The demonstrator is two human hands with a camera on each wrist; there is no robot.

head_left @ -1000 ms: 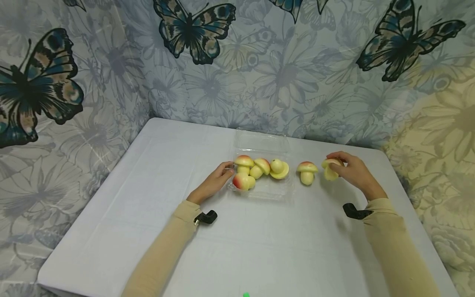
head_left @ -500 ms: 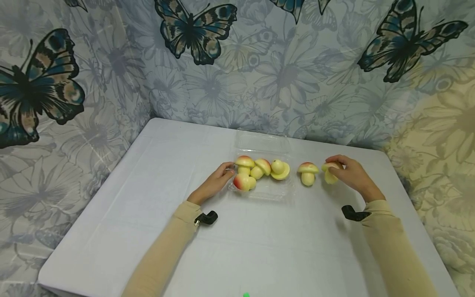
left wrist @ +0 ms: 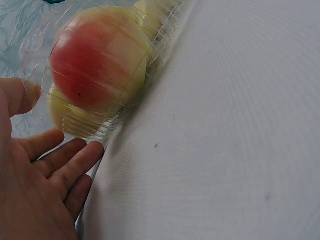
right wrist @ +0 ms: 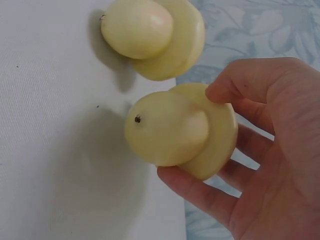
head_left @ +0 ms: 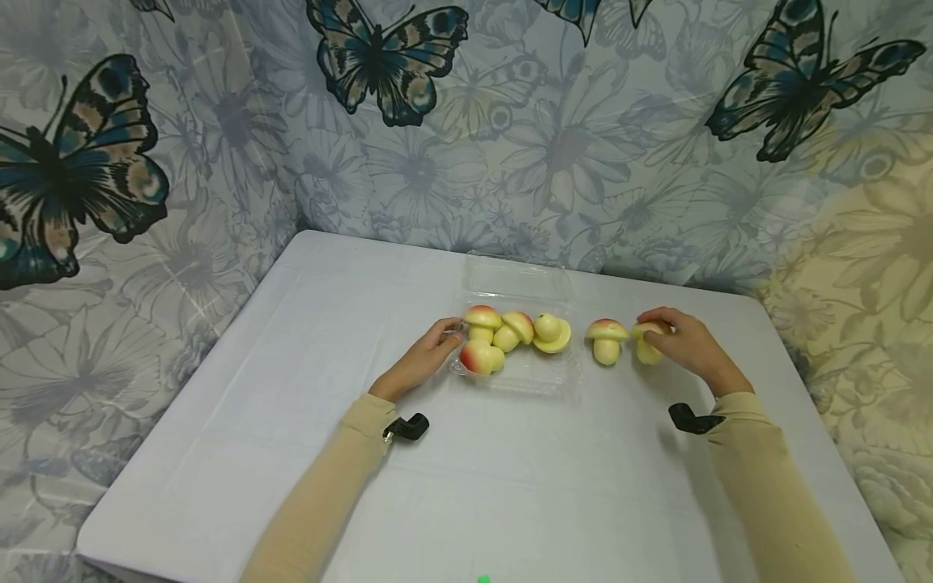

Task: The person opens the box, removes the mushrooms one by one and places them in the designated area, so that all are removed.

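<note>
A clear plastic container with its lid laid back holds several toy mushrooms, yellow with red-tinged caps. My left hand grips the container's left edge; in the left wrist view the thumb is at the rim and the fingers lie against the side wall, beside a red-capped mushroom. To the right of the container, my right hand holds a toy mushroom by its cap, between thumb and fingers, stem toward me. Another mushroom stands between this hand and the container.
The open lid leans toward the back edge of the white-covered table. Patterned butterfly cloth hangs right behind the table and along its left side. A small green spot shows at the bottom edge.
My right hand has shifted slightly left and lower with its mushroom, closer to the standing one. The left hand stays at the container.
</note>
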